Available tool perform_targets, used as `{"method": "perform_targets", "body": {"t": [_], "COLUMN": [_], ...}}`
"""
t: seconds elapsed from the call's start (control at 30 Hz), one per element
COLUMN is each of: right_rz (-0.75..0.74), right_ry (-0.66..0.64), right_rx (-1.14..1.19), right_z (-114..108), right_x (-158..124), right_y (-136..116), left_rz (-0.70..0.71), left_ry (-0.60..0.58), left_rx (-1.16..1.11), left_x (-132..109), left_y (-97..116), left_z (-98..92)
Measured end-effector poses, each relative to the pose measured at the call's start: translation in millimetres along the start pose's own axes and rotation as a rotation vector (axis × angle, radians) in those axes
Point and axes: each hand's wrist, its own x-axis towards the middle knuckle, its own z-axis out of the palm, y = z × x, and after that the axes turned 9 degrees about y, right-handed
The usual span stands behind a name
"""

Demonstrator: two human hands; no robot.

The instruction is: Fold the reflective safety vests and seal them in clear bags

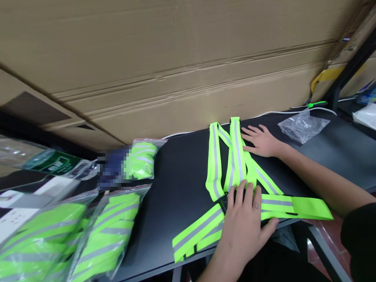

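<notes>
A neon yellow-green reflective vest (215,164) made of straps with grey stripes lies spread on the black table. Its two shoulder straps point to the back, and its waist strap reaches out to both sides. My left hand (243,219) rests palm down on the middle of the vest, fingers stretched over the place where the straps meet a black buckle. Farther back, my right hand (261,141) lies flat with spread fingers, its fingertips at the edge of the right shoulder strap. Neither hand grips anything.
Bagged vests (105,235) lie at the left, with a smaller bagged one (142,158) behind. A plastic bottle (49,160) and a white power strip (17,219) are at far left. A clear bag (304,125) lies back right. Cardboard (188,58) walls the back.
</notes>
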Motion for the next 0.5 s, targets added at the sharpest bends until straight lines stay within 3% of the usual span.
{"method": "perform_targets", "body": {"t": [0.3, 0.5], "right_rz": [0.095, 0.107], "right_ry": [-0.045, -0.013], "right_rx": [-0.046, 0.047], "right_z": [8.1, -11.3], "right_x": [14.5, 6.8], "right_y": [-3.6, -6.8], "left_rz": [0.028, 0.028], "left_ry": [-0.027, 0.084], "left_rx": [-0.044, -0.049], "left_x": [-2.6, -15.6], "left_y": [0.3, -9.7], "left_z": [-3.6, -35.9]}}
